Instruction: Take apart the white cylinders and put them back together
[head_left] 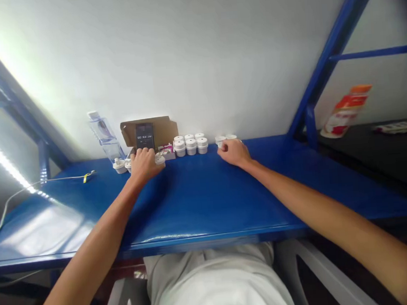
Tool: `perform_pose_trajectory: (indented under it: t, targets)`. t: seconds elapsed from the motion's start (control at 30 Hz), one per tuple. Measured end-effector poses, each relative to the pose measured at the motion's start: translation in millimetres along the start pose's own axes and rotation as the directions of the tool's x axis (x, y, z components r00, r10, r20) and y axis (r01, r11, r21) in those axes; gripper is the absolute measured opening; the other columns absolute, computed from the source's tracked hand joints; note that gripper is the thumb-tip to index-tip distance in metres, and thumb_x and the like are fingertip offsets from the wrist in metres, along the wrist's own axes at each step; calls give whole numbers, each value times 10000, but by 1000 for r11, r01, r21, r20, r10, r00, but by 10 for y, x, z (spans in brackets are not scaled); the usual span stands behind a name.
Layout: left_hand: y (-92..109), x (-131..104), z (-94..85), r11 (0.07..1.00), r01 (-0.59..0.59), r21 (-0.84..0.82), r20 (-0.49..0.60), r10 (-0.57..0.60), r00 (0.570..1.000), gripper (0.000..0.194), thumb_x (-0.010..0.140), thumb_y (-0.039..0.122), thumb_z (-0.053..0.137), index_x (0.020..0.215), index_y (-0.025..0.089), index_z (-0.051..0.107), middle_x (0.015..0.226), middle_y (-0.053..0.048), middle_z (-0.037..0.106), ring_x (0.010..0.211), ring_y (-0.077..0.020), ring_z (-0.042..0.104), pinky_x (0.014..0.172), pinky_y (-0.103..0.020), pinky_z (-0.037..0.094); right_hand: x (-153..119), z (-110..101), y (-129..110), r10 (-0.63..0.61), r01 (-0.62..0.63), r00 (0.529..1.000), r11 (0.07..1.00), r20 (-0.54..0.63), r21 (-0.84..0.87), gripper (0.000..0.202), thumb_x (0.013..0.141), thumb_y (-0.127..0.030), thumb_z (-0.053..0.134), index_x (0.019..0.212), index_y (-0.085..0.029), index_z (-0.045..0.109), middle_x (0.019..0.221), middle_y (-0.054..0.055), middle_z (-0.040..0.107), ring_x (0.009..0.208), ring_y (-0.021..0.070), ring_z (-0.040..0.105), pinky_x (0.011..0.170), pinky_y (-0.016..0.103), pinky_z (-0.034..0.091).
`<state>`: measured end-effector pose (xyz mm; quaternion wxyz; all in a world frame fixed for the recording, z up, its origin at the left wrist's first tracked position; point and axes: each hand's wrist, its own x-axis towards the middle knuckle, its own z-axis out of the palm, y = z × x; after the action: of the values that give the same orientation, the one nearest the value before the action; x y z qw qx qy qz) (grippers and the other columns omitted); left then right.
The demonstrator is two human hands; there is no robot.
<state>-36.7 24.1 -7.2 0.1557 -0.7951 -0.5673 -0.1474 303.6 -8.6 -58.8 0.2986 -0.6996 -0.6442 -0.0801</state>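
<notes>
My left hand (143,165) reaches over a row of small white round plastic pieces on the left of the blue table. One white piece (119,166) shows on its left and another white piece (160,159) touches or nearly touches its right side. The fingers curl down and away from view, so what they hold is hidden. Further right, my right hand (235,153) is closed, right in front of a small group of white round cups (220,140). Its fingertips are hidden too. Between the hands stand several white lidded pieces (191,147), in rows.
Behind my left hand, a phone (145,134) showing a timer leans on an open cardboard box (166,127). A clear bottle (105,136) stands left of it. A white cable (61,178) crosses the blue table (200,199). An orange-capped bottle (346,111) stands at far right.
</notes>
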Motion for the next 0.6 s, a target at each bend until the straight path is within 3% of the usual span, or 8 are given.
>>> perform_pose_trajectory:
  t: [0.1, 0.37, 0.6]
  targets:
    - [-25, -8, 3, 1000, -8, 14, 4, 8, 1000, 414, 822, 448, 597, 1133, 176, 622, 1185, -194, 631, 1183, -396, 524, 972, -508, 408, -15, -3, -16, 57, -56, 997, 998, 43, -30, 209, 839, -346, 573, 715, -219, 683, 790, 82, 706, 795, 259, 646, 691, 328, 444]
    - [-9, -30, -32, 1000, -6, 19, 35, 6, 999, 419, 841, 329, 569, 1240, 203, 557, 1220, -172, 607, 1185, -365, 529, 976, -489, 420, -22, 3, -28, 73, -71, 996, 997, 52, -32, 209, 847, -353, 590, 901, -222, 743, 941, 99, 740, 919, 283, 676, 781, 352, 499]
    - [20, -29, -36, 1000, -3, -28, 43, 4, 999, 440, 838, 365, 575, 1248, 205, 550, 1227, -168, 590, 1194, -363, 530, 982, -491, 429, -31, 17, -14, 63, -64, 996, 998, 64, 20, 211, 852, -348, 586, 936, -215, 727, 993, 102, 733, 958, 294, 670, 821, 387, 511]
